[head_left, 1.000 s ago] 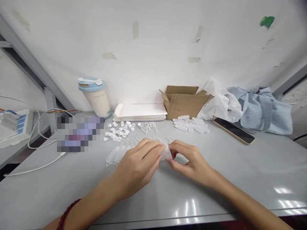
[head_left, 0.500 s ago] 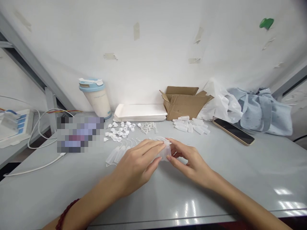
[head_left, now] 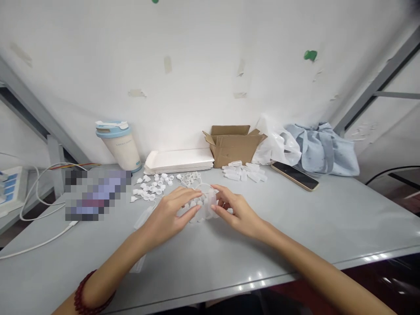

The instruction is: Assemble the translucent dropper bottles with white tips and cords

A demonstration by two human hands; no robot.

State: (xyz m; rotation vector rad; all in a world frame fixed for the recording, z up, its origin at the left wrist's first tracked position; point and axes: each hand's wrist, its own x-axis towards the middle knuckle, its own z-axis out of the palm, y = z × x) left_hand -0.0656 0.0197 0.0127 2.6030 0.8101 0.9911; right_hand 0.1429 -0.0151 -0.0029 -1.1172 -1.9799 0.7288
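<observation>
My left hand point(head_left: 169, 214) and my right hand point(head_left: 236, 211) meet over the grey table point(head_left: 328, 218), both pinching a small translucent plastic bottle point(head_left: 210, 204) between their fingertips. Just beyond the left hand lie several small white caps and nozzles point(head_left: 151, 186) and thin white plastic rings point(head_left: 192, 178). More translucent bottles point(head_left: 244, 171) lie in a pile past the right hand. Other clear bottles point(head_left: 142, 216) lie by my left wrist.
An open cardboard box point(head_left: 231, 146), a stack of white sheets point(head_left: 179, 161) and a blue-lidded cup point(head_left: 118, 144) stand along the back wall. A phone point(head_left: 294, 176), a white plastic bag point(head_left: 277, 146) and blue cloth point(head_left: 323, 148) lie at the right. Cables point(head_left: 39, 205) run at the left.
The view has swung right and upward, so everything sits further left in frame. Both hands keep hold of the small bottle; the left fingers have spread a little.
</observation>
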